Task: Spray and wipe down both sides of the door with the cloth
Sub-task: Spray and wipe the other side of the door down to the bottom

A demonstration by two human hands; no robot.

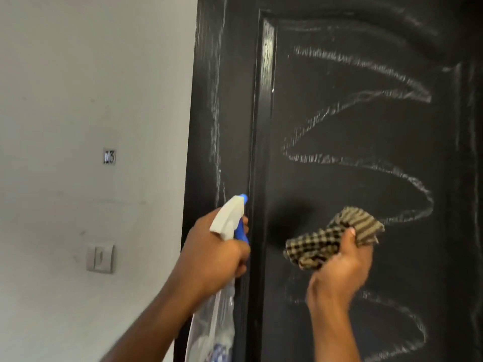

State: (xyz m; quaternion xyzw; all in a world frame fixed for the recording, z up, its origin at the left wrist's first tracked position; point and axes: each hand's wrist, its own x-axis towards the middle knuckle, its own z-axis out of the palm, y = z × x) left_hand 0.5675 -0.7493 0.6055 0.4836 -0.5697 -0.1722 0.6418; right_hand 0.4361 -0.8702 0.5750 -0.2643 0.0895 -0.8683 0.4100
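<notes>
Streaked black door (pixel 366 121), cloth (pixel 337 236) tight in right hand (pixel 342 270), spray bottle (pixel 228 218) in left hand (pixel 211 253)

Our left hand (pixel 217 254), lower centre of the frame, curls its fingers round the spray bottle (pixel 226 220), forearm slanting up from below. Our right hand (pixel 342 267), lower right, grips the bunched cloth (pixel 326 241).

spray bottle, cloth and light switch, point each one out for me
spray bottle (pixel 228 216): head view, on the white trigger head above the gripping fingers.
cloth (pixel 315 244): head view, on the checked fold left of the thumb.
light switch (pixel 100 258): head view, on the middle of the plate.
</notes>
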